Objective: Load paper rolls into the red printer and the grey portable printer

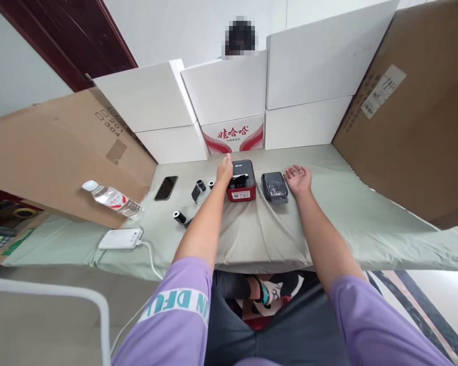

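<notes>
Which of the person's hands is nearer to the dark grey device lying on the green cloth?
The right hand: it lies open just right of the dark grey device. The left hand rests at the red and black box, further left.

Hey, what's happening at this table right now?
A person in purple sleeves sits at a cloth-covered table walled in by boxes. Their left hand rests against the left side of a small red and black device. Their right hand lies open, palm up, beside a dark grey part. Small black rolls, a phone and a water bottle lie to the left.
</notes>
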Tool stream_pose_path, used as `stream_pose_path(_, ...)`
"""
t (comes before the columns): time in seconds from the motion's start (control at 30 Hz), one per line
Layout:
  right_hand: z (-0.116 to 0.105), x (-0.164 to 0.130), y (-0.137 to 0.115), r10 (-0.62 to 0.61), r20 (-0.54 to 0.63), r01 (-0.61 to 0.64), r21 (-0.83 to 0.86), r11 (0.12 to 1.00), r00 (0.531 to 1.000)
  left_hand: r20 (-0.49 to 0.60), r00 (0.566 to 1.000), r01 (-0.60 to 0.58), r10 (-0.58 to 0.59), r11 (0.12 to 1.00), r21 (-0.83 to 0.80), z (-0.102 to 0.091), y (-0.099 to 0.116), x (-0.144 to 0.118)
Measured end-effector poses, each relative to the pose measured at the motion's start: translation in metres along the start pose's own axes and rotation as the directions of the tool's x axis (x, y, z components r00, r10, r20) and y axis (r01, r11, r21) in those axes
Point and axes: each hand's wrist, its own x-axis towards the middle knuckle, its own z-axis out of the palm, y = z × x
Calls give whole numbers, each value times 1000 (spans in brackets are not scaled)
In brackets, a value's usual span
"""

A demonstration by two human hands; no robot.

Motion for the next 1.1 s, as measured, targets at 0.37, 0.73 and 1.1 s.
stream_pose_path(0.37, -1, 3, -4, 59, 29, -60, 21, 998, 998, -47, 998, -43, 39, 995, -94, 3, 2, 0)
stream_pose_path(0.73, -6, 22, -2, 60, 25, -59, -55, 997, 998, 228, 974, 172, 4, 648, -742, -6, -45, -21)
stream_pose_path(1.1, -7, 31, -1, 4, 24, 1, -200, 980, 1000, 162, 972, 17, 170, 638, -770, 1, -68, -45)
